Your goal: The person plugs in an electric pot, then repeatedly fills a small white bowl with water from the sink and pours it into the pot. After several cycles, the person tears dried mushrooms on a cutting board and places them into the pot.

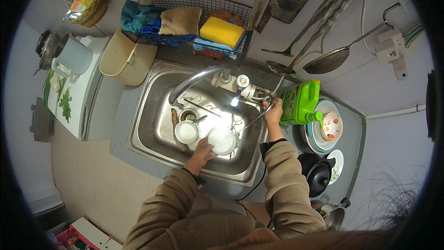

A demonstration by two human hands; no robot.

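Note:
My left hand (201, 153) grips the near-left rim of a white bowl (222, 140) held over the stainless steel sink (144, 135). At the sink's right edge, my right hand (274, 111) is closed around a small chrome spout (267, 100). A thin shiny line slants from this spout to the bowl; whether it is water or metal I cannot tell. A second white bowl (186, 132) stands in the sink beside a long brown root vegetable (174, 119). Behind it are the drain (189, 114) and a dark thin stick (203, 107). Scraps lie on the sink bottom.
A curved chrome faucet (194, 78) arches over the sink. Right of my right hand stands a green detergent jug (300, 102), with stacked basins (314, 135) and a black pot (315, 175) nearby. A wire basket (222, 1) holds cloths and a yellow sponge (222, 32).

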